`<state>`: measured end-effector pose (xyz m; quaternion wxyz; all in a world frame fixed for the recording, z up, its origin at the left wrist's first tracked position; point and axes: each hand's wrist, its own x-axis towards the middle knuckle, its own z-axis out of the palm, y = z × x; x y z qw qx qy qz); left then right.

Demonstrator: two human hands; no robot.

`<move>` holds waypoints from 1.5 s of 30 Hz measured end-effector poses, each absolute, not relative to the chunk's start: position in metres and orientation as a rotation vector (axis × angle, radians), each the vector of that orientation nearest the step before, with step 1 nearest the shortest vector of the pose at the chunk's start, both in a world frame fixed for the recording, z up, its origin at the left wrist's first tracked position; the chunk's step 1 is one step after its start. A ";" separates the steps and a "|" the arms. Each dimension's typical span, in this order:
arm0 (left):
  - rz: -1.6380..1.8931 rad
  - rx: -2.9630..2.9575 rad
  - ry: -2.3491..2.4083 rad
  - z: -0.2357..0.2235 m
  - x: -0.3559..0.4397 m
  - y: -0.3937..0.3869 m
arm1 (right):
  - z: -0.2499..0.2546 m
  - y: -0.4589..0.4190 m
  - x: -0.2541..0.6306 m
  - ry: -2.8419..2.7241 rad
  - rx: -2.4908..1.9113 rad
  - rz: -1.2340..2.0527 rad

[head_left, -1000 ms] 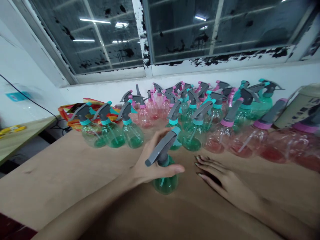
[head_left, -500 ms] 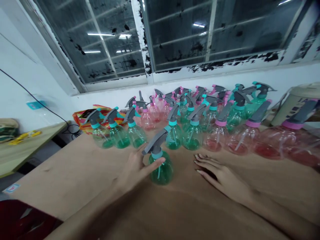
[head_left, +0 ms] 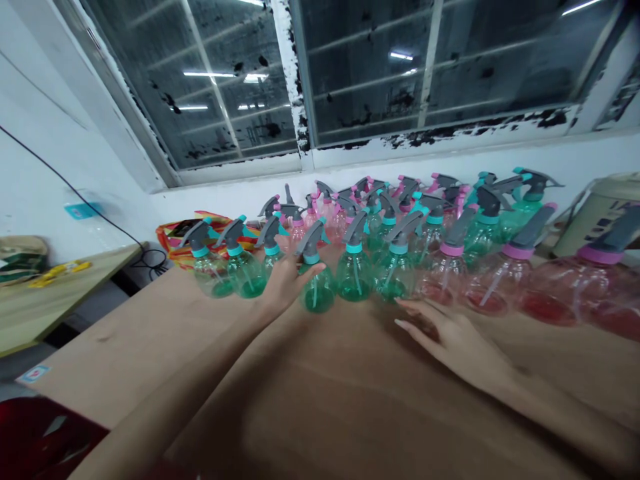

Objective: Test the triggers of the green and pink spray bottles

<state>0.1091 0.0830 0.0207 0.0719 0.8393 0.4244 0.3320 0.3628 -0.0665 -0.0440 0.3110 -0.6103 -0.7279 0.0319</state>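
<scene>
Green spray bottles (head_left: 319,297) have turquoise collars (head_left: 311,259) and grey triggers (head_left: 313,237); pink spray bottles (head_left: 484,290) have pink collars (head_left: 518,252); the tabletop (head_left: 320,380) is brown.

The left hand (head_left: 286,283) is holding a transparent green, round-bodied plastic spray bottle (head_left: 319,297) upright, its thumb crossing the front below the grey trigger and turquoise collar. The right hand (head_left: 457,333) is extending palm-down, fingers loosely spread, near a second green bottle (head_left: 393,273); contact is unclear. Pink-tinted, pink-collared plastic spray bottles (head_left: 487,283) are continuing the front row rightward over a light-brown wooden tabletop (head_left: 320,387). A red, orange and yellow bag (head_left: 173,239) is lying at left rear; a cream cylindrical container with dark lettering (head_left: 595,210) is standing at right.
</scene>
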 end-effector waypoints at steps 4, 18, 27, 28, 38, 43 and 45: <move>1.009 2.519 1.269 0.023 0.110 0.099 | -0.013 -0.048 0.350 -1.800 -1.648 0.100; 1.067 2.492 1.270 0.022 0.103 0.087 | -0.001 0.016 0.305 -1.699 -1.766 -0.108; 1.027 2.422 1.269 0.015 0.059 0.018 | 0.000 0.036 0.294 -1.679 -1.851 -0.152; 1.003 2.421 1.272 0.015 0.055 0.010 | 0.001 0.035 0.294 -1.686 -1.854 -0.160; 0.857 2.197 1.022 0.009 0.076 -0.025 | 0.004 -0.035 0.274 -1.827 -1.828 -0.249; 0.803 2.156 0.863 0.021 0.113 -0.037 | 0.002 -0.093 0.266 -1.939 -1.748 -0.262; 0.781 2.152 0.798 0.031 0.123 -0.047 | -0.001 -0.112 0.262 -1.968 -1.697 -0.274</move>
